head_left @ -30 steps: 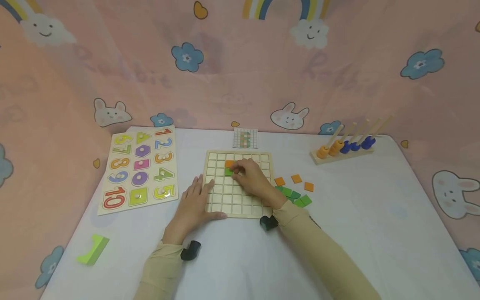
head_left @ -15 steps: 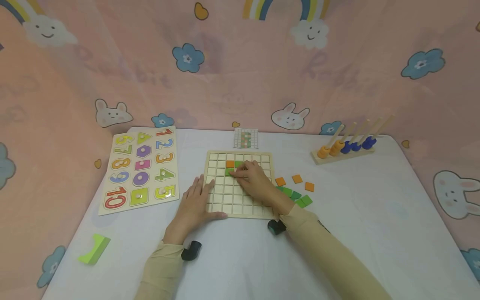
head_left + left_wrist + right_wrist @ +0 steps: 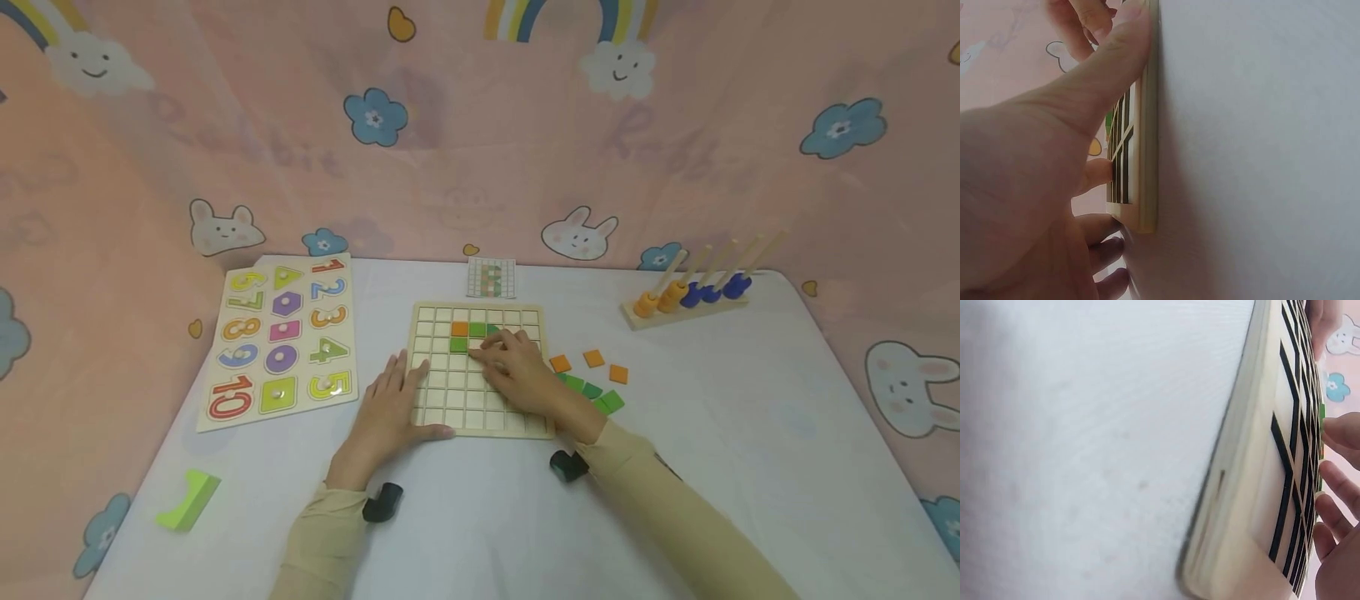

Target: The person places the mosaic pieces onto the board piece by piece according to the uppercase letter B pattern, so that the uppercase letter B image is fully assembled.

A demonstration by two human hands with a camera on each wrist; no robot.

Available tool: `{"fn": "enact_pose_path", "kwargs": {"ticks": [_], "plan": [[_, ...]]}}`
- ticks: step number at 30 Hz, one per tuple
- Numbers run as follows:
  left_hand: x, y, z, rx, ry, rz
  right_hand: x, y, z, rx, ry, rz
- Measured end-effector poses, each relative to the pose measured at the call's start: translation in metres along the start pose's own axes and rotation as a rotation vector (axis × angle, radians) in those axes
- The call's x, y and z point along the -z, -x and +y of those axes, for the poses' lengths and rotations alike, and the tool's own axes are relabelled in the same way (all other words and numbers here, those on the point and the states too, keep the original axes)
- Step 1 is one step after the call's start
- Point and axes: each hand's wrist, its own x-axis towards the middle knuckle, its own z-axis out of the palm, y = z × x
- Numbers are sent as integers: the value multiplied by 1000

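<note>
My left hand lies with fingers extended over the left edge of a wooden grid board. Its thumb runs along the board's front edge, also seen in the left wrist view. My right hand is over the board's right half, fingertips touching down near the tiles. Beside those fingers sit an orange tile, a green square tile to its right and another green tile below the orange one. A darker green piece is partly hidden by the fingers. I see nothing gripped in the right hand.
Loose orange tiles and green tiles lie right of the board. Behind it is a pattern card. A number puzzle stands left, a peg stand back right, a light green block front left.
My right hand has shifted rightward over the board, uncovering the green square beside the orange tile and part of the darker green piece. The left hand has stayed in place.
</note>
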Motion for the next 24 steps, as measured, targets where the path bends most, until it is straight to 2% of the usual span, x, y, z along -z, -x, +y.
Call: {"fn": "enact_pose_path", "kwargs": {"ticks": [5, 11, 16, 24], "plan": [[-1, 0, 0, 2, 6, -2, -1, 6, 5, -5, -65, 60], [-3, 0, 0, -1, 7, 5, 7, 19, 25, -43, -171, 160], [-2, 0, -1, -7, 11, 10, 27, 32, 43, -117, -205, 151], [0, 1, 0, -3, 9, 4, 47, 51, 62, -219, -119, 126]]}}
